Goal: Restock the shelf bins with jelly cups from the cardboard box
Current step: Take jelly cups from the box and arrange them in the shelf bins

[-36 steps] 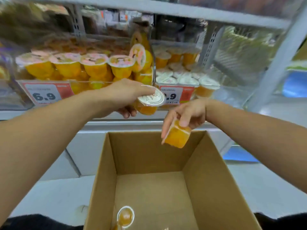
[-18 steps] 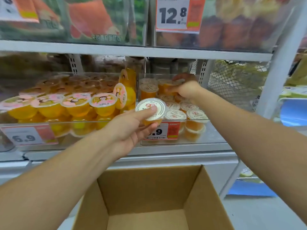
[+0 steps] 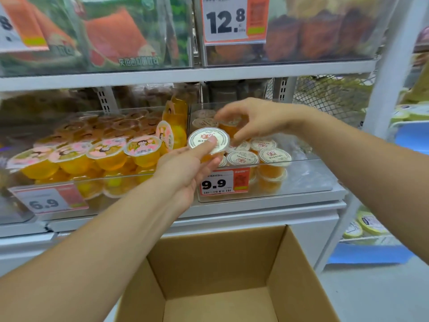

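Note:
My left hand point(image 3: 185, 168) grips a jelly cup point(image 3: 199, 137) with a white printed lid, thumb on the lid, at the front left corner of the clear right-hand shelf bin point(image 3: 299, 176). Several white-lidded orange cups point(image 3: 274, 156) lie in that bin. Over the bin's back half, my right hand point(image 3: 262, 117) hovers with fingers loosely spread over an orange cup point(image 3: 229, 127) that lies among the others. The open cardboard box point(image 3: 209, 263) stands below the shelf; only its upper inside walls show.
A second clear bin point(image 3: 69, 182) to the left, tagged 6.9, is packed with pink-lidded yellow cups point(image 3: 104, 154). A 9.9 price tag point(image 3: 218, 183) hangs on the right bin. An upper shelf point(image 3: 185, 74) with packaged goods sits close overhead. A white upright point(image 3: 385, 89) stands at the right.
My view rose from the box to the shelf. My right hand carried its orange cup to the back of the right bin, then spread its fingers. My left hand brought its cup to the bin's front.

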